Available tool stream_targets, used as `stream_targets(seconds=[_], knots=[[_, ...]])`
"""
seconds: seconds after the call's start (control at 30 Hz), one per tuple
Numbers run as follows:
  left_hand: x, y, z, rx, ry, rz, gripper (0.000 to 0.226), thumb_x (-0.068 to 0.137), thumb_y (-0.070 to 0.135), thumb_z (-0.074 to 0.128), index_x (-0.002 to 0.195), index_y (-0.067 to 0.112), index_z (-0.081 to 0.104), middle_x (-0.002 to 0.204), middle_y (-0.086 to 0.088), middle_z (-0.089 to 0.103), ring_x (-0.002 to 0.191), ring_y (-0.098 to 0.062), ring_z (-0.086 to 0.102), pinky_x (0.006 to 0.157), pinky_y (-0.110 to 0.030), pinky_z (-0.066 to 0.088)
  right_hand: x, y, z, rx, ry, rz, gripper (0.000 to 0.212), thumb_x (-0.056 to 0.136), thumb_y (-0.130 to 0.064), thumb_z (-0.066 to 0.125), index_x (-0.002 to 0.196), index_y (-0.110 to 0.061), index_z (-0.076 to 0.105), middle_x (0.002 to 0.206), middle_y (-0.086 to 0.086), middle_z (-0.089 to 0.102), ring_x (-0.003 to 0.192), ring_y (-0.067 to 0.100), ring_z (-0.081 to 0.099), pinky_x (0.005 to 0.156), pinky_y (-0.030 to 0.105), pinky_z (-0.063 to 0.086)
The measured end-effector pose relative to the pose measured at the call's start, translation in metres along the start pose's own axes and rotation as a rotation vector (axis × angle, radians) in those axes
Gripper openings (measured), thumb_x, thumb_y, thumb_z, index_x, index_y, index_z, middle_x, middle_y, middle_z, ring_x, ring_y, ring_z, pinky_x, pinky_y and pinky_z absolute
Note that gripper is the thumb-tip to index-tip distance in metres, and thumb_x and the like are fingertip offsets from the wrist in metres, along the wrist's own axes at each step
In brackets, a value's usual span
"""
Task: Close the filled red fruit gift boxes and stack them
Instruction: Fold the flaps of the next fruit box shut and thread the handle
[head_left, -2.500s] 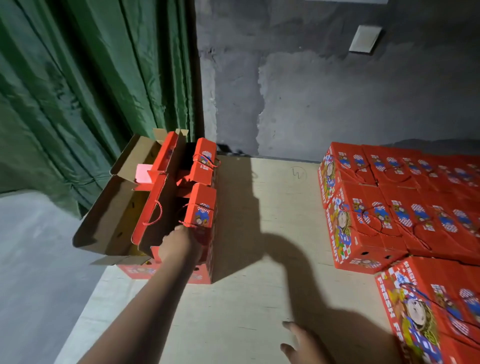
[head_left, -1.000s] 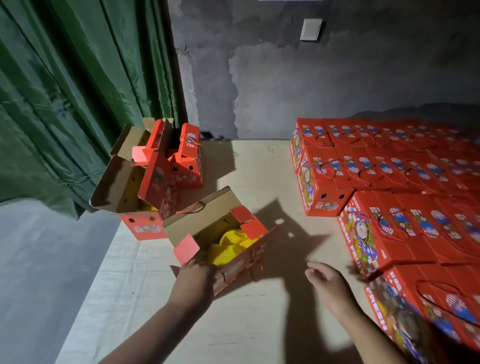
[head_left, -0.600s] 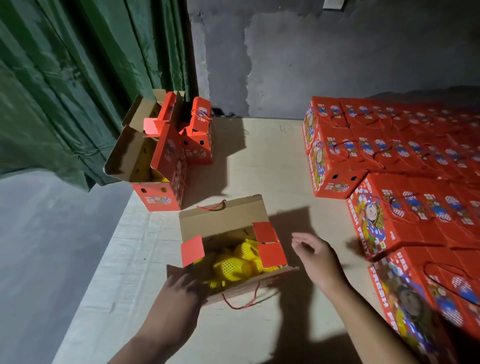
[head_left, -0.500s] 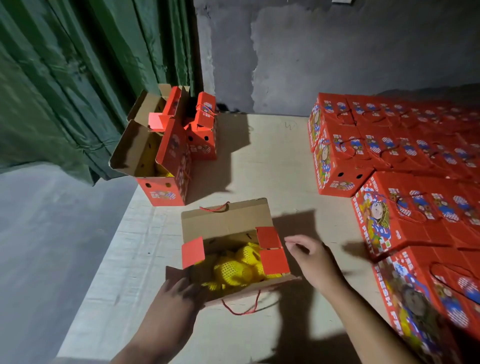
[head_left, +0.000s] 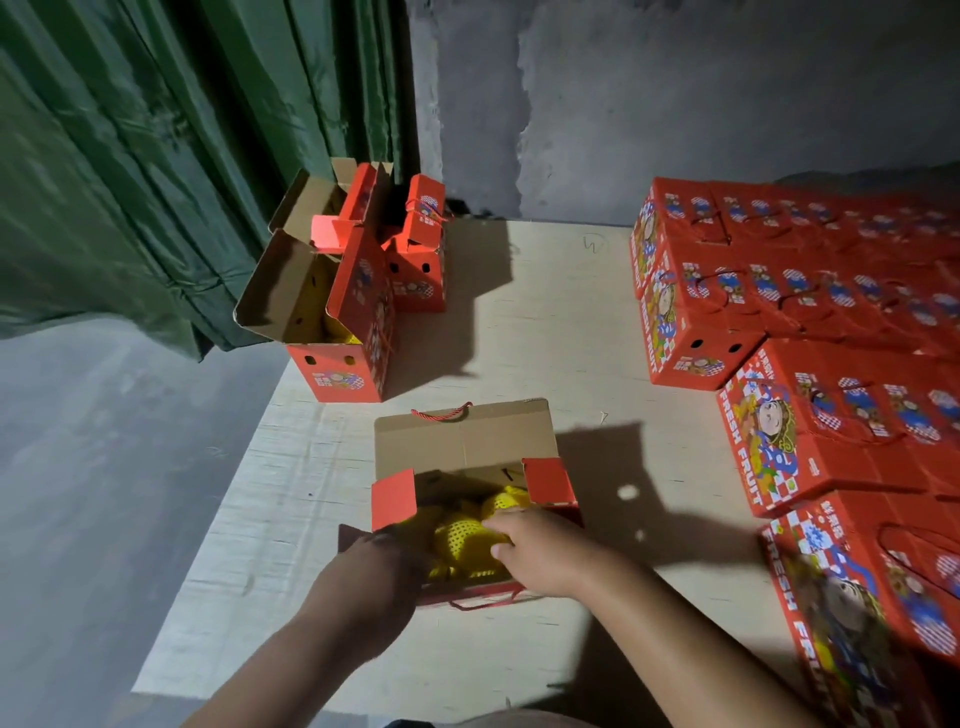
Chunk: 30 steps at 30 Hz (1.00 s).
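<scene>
Our left hand grips the open box near wall, steadying it on the tabletop; our right hand, fingers curled loosely and holding nothing, presses the yellow-netted fruit down so the flaps can fold.

I have both bare forearms reaching forward from below, converging ahead of me. My left hand is in shadow, palm down, fingers curled over an edge at its front. My right hand sits just beside it, brighter, knuckles up, fingers bent and pointing toward the left hand.
</scene>
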<state>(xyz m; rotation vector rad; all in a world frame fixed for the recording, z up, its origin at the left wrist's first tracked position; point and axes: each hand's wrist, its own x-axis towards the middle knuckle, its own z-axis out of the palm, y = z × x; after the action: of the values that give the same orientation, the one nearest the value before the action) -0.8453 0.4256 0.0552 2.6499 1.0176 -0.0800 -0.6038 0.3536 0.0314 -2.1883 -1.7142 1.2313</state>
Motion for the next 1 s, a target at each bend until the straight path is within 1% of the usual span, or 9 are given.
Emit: stream_targets(seconds=[0.07,0.17,0.33,0.4,0.5,0.6,0.7,0.8,1.0], knots=[[0.013,0.005,-0.002,0.219,-0.062,-0.058,0.019,0.101,0.034,0.049,0.111,0.036,0.065,0.113,-0.001,0.056,0.095,-0.020,0.053,0.075,-0.035,0.045,-0.001,-0.004,-0.001,-0.092,-0.038,-0.003,0.053,0.109,-0.030,0.049,0.161,-0.028,0.037,0.175,-0.004,0.013,0.154,0.026,0.034,0.117,0.040,0.043],[0.023,0.003,0.000,0.328,-0.018,-0.129,0.035,0.087,0.034,0.071,0.122,0.034,0.066,0.124,-0.010,0.053,0.106,-0.030,0.053,0.074,-0.041,0.049,-0.010,-0.004,-0.008,-0.178,-0.011,0.040,0.061,0.109,-0.028,0.049,0.165,-0.023,0.025,0.175,-0.006,-0.007,0.144,0.027,0.049,0.103,0.040,0.054],[0.019,-0.015,0.007,0.327,-0.093,-0.235,0.082,0.097,0.050,0.059,0.163,0.036,0.012,0.170,-0.015,0.011,0.148,-0.036,0.027,0.100,-0.051,0.048,-0.030,0.011,-0.010,-0.133,0.178,0.044,0.076,0.105,-0.032,0.059,0.167,-0.017,0.017,0.173,-0.011,-0.019,0.149,0.024,0.042,0.112,0.038,0.048],[0.010,-0.025,0.008,0.174,-0.078,-0.319,0.087,0.095,0.046,0.064,0.162,0.037,0.010,0.167,-0.016,0.021,0.144,-0.036,0.038,0.094,-0.048,0.056,-0.040,0.025,-0.007,-0.103,0.311,0.048,0.075,0.103,-0.032,0.064,0.165,-0.022,0.023,0.174,-0.014,-0.014,0.151,0.021,0.040,0.113,0.034,0.046],[-0.001,-0.044,0.011,-0.345,0.093,-0.400,0.069,0.084,0.016,0.076,0.139,0.046,0.046,0.126,0.001,0.065,0.103,-0.019,0.071,0.069,-0.038,0.063,-0.050,0.050,-0.006,-0.041,0.534,0.058,0.064,0.096,-0.026,0.073,0.153,-0.027,0.045,0.166,-0.012,0.020,0.129,0.019,0.061,0.103,0.033,0.053],[-0.009,-0.052,0.015,-0.815,0.194,-0.458,0.063,0.086,-0.002,0.071,0.123,0.048,0.062,0.100,0.014,0.079,0.079,-0.009,0.077,0.053,-0.031,0.062,-0.050,0.072,-0.003,0.067,0.689,0.114,0.068,0.085,-0.022,0.084,0.145,-0.030,0.053,0.139,-0.007,0.037,0.100,0.021,0.067,0.089,0.037,0.057],[-0.013,-0.052,0.023,-0.905,0.287,-0.525,0.069,0.088,-0.005,0.065,0.122,0.055,0.063,0.102,0.023,0.077,0.081,-0.005,0.077,0.051,-0.037,0.062,-0.045,0.085,0.000,0.228,0.741,0.202,0.090,0.081,-0.023,0.088,0.156,-0.034,0.040,0.134,-0.006,0.037,0.097,0.011,0.063,0.084,0.033,0.056],[-0.014,-0.054,0.029,-1.001,0.348,-0.555,0.069,0.089,-0.007,0.062,0.119,0.055,0.065,0.104,0.023,0.077,0.085,-0.011,0.077,0.051,-0.041,0.063,-0.038,0.089,0.000,0.567,0.705,0.280,0.104,0.085,-0.016,0.086,0.165,-0.030,0.022,0.138,-0.005,0.045,0.108,0.012,0.063,0.087,0.045,0.060],[-0.014,-0.051,0.027,-1.085,0.389,-0.502,0.038,0.101,0.033,0.067,0.131,0.055,0.061,0.126,-0.001,0.070,0.096,-0.027,0.075,0.058,-0.038,0.064,-0.029,0.090,0.001,0.786,0.601,0.190,0.064,0.093,-0.002,0.074,0.150,-0.013,0.047,0.131,0.002,0.064,0.114,0.016,0.066,0.079,0.014,0.051]])
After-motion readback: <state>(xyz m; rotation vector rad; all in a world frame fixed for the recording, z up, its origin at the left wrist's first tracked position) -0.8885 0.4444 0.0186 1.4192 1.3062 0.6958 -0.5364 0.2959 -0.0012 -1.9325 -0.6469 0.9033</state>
